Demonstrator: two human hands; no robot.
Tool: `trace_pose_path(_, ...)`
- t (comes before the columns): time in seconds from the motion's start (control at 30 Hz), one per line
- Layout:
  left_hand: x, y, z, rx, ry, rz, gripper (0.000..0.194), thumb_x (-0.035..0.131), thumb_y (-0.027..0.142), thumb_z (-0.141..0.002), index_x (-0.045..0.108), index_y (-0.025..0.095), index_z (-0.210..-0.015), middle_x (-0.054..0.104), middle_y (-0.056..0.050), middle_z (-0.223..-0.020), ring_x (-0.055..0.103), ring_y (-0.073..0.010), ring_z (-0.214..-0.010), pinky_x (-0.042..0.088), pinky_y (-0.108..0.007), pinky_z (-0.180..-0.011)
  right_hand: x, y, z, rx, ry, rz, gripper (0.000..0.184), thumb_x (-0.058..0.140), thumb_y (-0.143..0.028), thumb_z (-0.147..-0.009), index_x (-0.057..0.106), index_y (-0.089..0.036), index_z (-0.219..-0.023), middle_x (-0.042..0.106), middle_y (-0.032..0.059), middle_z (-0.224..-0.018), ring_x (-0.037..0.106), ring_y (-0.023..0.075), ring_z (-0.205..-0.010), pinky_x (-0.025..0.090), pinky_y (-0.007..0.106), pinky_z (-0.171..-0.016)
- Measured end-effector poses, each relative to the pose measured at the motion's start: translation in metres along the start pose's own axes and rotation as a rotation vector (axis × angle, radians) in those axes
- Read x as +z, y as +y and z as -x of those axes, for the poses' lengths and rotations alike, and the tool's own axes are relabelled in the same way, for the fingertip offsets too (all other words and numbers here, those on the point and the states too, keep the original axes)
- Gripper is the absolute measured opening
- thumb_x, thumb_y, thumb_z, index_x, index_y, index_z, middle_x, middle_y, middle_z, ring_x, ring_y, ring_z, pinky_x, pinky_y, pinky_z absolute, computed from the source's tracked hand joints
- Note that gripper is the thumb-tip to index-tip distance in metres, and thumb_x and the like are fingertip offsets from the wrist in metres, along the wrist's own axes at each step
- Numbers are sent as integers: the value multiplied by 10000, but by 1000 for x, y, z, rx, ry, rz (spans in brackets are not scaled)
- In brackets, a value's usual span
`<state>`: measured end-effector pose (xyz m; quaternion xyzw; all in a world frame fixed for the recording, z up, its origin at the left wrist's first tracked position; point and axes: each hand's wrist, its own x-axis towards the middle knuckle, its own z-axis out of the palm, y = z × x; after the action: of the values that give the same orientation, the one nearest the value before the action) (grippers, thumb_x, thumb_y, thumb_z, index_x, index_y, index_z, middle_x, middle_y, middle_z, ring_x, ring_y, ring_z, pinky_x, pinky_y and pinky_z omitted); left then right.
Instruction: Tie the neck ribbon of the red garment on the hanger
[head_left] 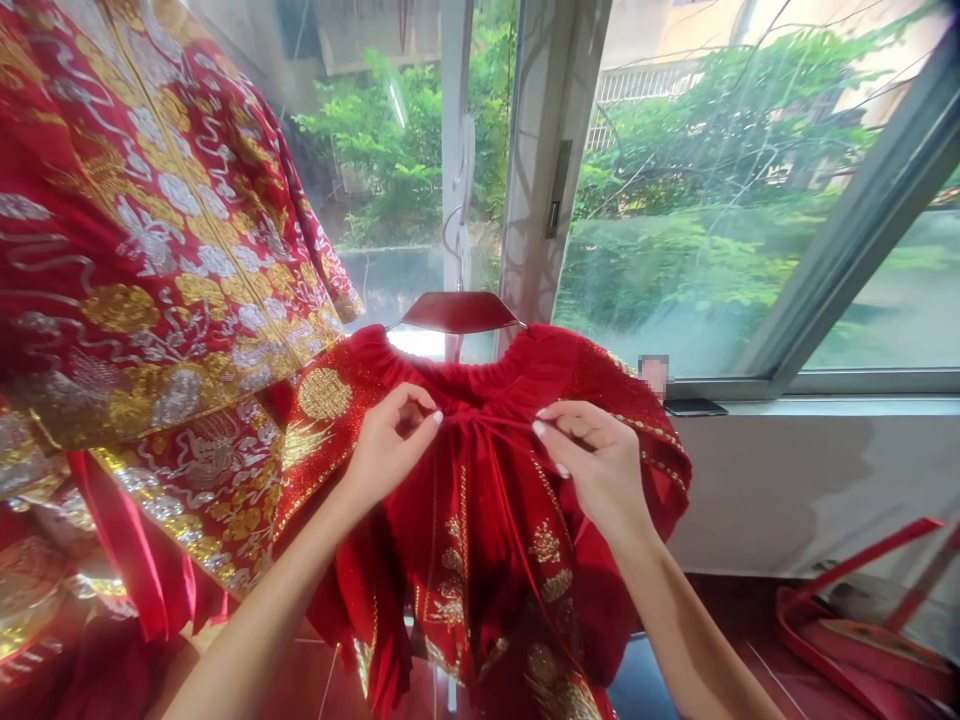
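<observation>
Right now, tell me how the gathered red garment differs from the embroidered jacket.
The gathered red garment has scattered gold motifs; the embroidered jacket is dense with silver and gold. Left hand and right hand pinch the garment's cord; neither touches the jacket. Both garments share red and gold.

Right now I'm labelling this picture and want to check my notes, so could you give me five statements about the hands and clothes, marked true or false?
1. The left hand pinches a thin red cord. True.
2. The right hand holds scissors. False: the right hand pinches the cord too.
3. The red garment lies on the floor. False: the red garment hangs on a hanger.
4. An embroidered jacket is to the left of the red garment. True.
5. Curtains hide the view outside. False: greenery shows through the window.
</observation>
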<state>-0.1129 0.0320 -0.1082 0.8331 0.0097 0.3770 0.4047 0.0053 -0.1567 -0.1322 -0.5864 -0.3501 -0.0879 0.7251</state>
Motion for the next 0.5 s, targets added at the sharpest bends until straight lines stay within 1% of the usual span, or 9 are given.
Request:
trace_pose_path(0.1,-7,4,0,35,18,-238,107,591,295,-842,564,192,-834,558,45,-582,496,-97,-506,367,-213,-520,-4,-1,0,5,9,104,161,712,-308,-751,667,-162,-804,527,-43,-490,428,69,-407,327,200,-397)
trace_pose_path(0.17,-18,10,-7,210,113,-387,104,571,286,-847,620,199,-877,635,16,-654,548,-117,-547,422,-241,-573,-10,-8,-3,-51,5,186,155,683,-307,-780,686,-168,-848,575,-22,-534,468,86,-415,376,219,-401)
trace_pose_path(0.23,-34,18,-23,421,241,-548,144,577,279,-832,663,214,-927,698,-26,-813,615,-163,-708,466,-292,-720,-20,-19,-14,-191,69,288,134,656,-286,-805,699,-190,-888,669,28,-694,569,124,-514,463,259,-466)
trace_pose_path(0.27,-44,21,-35,489,280,-619,168,592,289,-817,674,221,-947,707,-42,-895,626,-194,-817,459,-323,-806,-26,-24,-24,-287,107,359,131,656,-270,-804,705,-204,-906,703,56,-822,627,157,-627,510,289,-539)
trace_pose_path(0.3,-54,23,-49,503,285,-665,208,609,318,-802,679,222,-973,703,-56,-964,617,-223,-906,440,-353,-873,-32,-28,-36,-385,129,443,146,668,-258,-793,710,-218,-927,711,73,-939,659,194,-764,540,324,-626)
trace_pose_path(0.33,-63,24,-62,462,245,-681,257,614,362,-796,679,218,-998,693,-66,-1007,604,-242,-956,424,-373,-908,-37,-31,-49,-467,113,534,183,684,-250,-776,714,-229,-955,702,80,-1035,657,230,-901,550,360,-719)
trace_pose_path(0.4,-79,21,-86,272,39,-639,328,571,476,-812,687,195,-933,677,-63,-880,599,-228,-829,447,-352,-807,-45,-32,-76,-507,-76,640,298,698,-277,-764,703,-241,-1059,677,76,-1153,621,269,-1062,538,410,-837)
trace_pose_path(0.47,-90,17,-99,67,-191,-547,411,517,555,-826,661,176,-759,592,-32,-664,518,-169,-606,406,-279,-602,-47,-27,-96,-423,-307,626,331,641,-326,-817,682,-233,-1131,692,63,-1121,636,252,-1040,532,405,-858)
trace_pose_path(0.5,-92,15,-102,8,-261,-496,441,503,569,-828,619,173,-669,527,-16,-589,450,-141,-531,345,-254,-528,-47,-24,-101,-373,-378,590,317,597,-344,-851,682,-223,-1131,707,53,-1063,650,231,-991,533,382,-842)
